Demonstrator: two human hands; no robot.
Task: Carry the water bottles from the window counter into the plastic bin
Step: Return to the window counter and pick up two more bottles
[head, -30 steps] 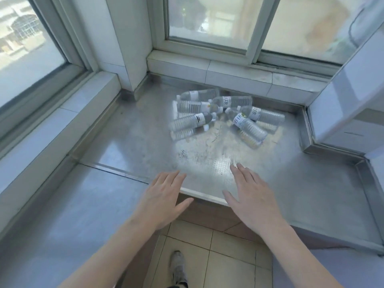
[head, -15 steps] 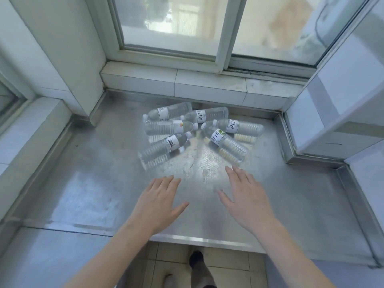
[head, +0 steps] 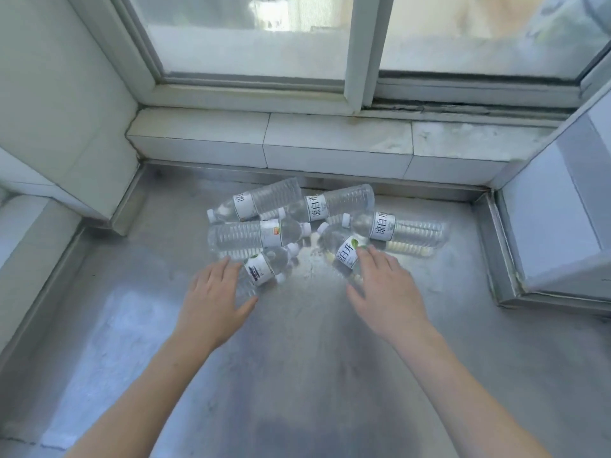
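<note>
Six water bottles [head: 317, 226] are lying clustered on the steel window counter [head: 330, 358], none yet lifted, while the left hand [head: 211, 299] and right hand [head: 386, 292], fingers spread, are hovering over the nearest two, the bin being out of view.

Six clear water bottles [head: 325, 226] lying on their sides in a loose cluster on the steel window counter [head: 463, 325]

White-labelled and white-capped, all full-looking and transparent; two at the back near the raised sill, one at left pointing cap right, one at right pointing cap left, two nearest ones angled, caps towards the middle, partly hidden under fingers
</note>
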